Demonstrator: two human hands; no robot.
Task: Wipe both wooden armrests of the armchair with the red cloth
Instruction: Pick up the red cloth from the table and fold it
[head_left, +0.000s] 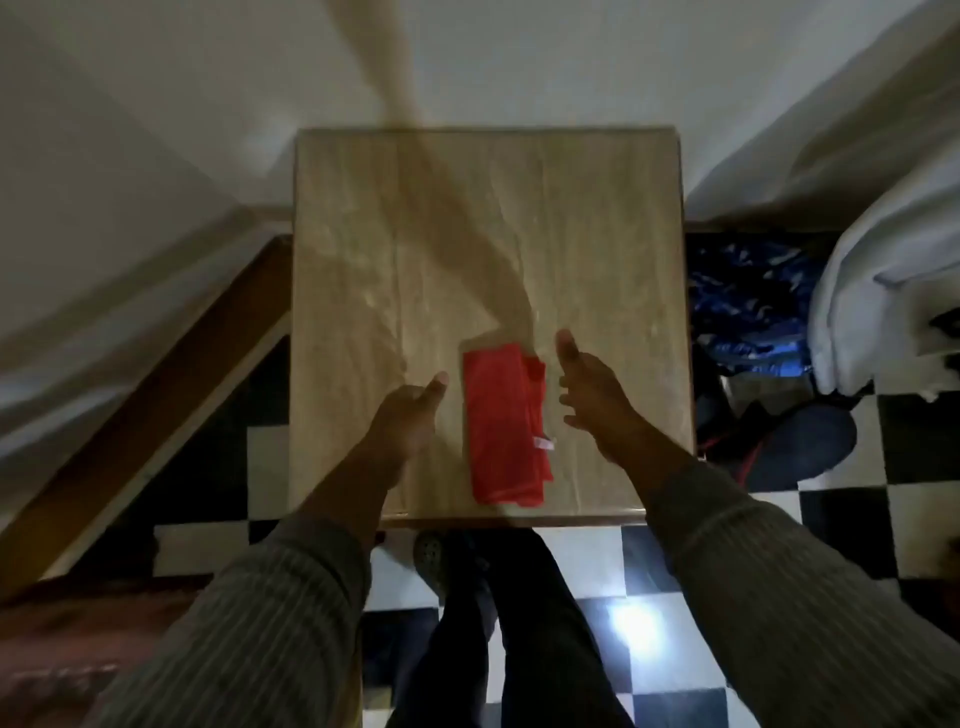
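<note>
A folded red cloth with a small white tag lies near the front edge of a light wooden square table. My left hand hovers just left of the cloth, fingers apart, holding nothing. On the cloth's right side my right hand is also open and empty, thumb pointing forward. Neither hand touches the cloth. A slanted brown wooden bar at the left may be part of the armchair; I cannot tell.
The floor is black and white checkered tile. A blue patterned bag, a dark shoe and white bedding sit right of the table. White walls rise behind. My legs and a shoe stand below the table's front edge.
</note>
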